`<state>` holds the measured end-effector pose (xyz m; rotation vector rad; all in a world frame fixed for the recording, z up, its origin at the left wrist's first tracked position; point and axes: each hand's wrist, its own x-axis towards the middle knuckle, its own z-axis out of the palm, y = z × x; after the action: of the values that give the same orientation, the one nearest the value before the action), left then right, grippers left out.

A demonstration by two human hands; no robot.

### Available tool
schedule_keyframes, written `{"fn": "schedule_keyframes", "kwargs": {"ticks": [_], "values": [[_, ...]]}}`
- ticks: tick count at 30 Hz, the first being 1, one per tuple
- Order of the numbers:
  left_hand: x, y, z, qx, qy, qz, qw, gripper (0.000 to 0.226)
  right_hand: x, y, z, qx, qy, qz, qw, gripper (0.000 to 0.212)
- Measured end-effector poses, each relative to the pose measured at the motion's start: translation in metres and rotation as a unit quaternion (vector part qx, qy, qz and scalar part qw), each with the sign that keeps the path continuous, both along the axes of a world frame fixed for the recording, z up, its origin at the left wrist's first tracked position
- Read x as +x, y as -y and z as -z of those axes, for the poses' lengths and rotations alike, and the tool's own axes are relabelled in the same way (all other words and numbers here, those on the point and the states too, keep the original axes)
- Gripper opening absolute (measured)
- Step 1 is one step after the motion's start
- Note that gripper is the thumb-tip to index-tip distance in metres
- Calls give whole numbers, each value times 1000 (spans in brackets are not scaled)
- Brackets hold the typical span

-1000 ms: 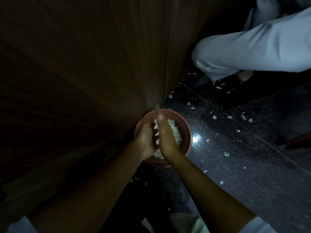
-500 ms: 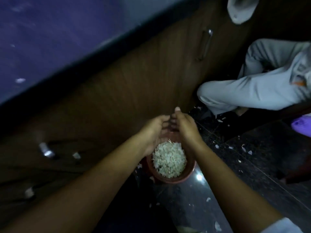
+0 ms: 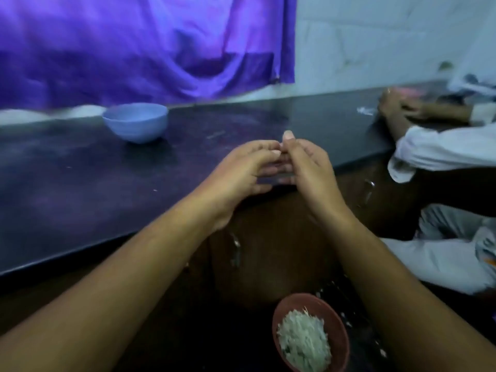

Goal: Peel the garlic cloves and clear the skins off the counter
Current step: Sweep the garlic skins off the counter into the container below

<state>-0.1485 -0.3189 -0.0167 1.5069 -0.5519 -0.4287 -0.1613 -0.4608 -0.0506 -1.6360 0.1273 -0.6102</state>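
Our left hand (image 3: 241, 173) and right hand (image 3: 308, 170) meet fingertip to fingertip above the counter (image 3: 80, 183) edge, fingers loosely straight, nothing visibly held; flakes rubbed off here could miss the red bowl (image 3: 336, 320) heaped with garlic skins (image 3: 303, 342) on the floor below us and litter the counter.

Left hand (image 3: 243, 171) and right hand (image 3: 308, 169) rose from bowl (image 3: 333, 321) to counter (image 3: 80, 183) edge.

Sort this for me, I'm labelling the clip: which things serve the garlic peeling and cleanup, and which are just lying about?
Job: left hand, right hand, red bowl, garlic skins in it, dark counter, probably the pale bowl on it.
Lying about: purple curtain, cabinet handle, another person's white sleeve.
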Motion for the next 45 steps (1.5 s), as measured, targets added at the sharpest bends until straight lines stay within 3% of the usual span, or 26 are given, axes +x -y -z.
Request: {"fn": "schedule_keyframes", "kwargs": {"ticks": [7,10,15,23,27,29,33,38,43,45], "values": [[50,-141,-35,-2,19,-197,980,14,85,-106,-44,-44,-42,-96,994,36],[78,-190,-35,3,14,-269,963,14,120,-132,-47,-51,-57,-100,992,48],[135,-236,-26,11,-12,-336,942,14,190,-149,-42,-34,-99,-79,991,47],[262,-242,-2,47,-56,-342,937,13,310,-153,-16,-40,-165,-80,982,63],[309,-239,7,45,-82,-314,945,20,340,-158,-5,-65,-164,-73,982,85],[316,-240,10,37,-96,-309,946,27,343,-166,-5,-63,-175,-85,979,79],[313,-252,6,43,-115,-327,937,17,338,-189,-11,-87,-198,-113,970,57],[298,-287,-11,72,-152,-354,920,20,335,-218,-20,-144,-224,-156,951,47],[280,-312,-18,104,-207,-370,900,19,331,-242,-30,-195,-266,-206,921,61],[277,-316,-22,117,-228,-363,896,18,333,-244,-35,-201,-286,-214,912,57]]}}
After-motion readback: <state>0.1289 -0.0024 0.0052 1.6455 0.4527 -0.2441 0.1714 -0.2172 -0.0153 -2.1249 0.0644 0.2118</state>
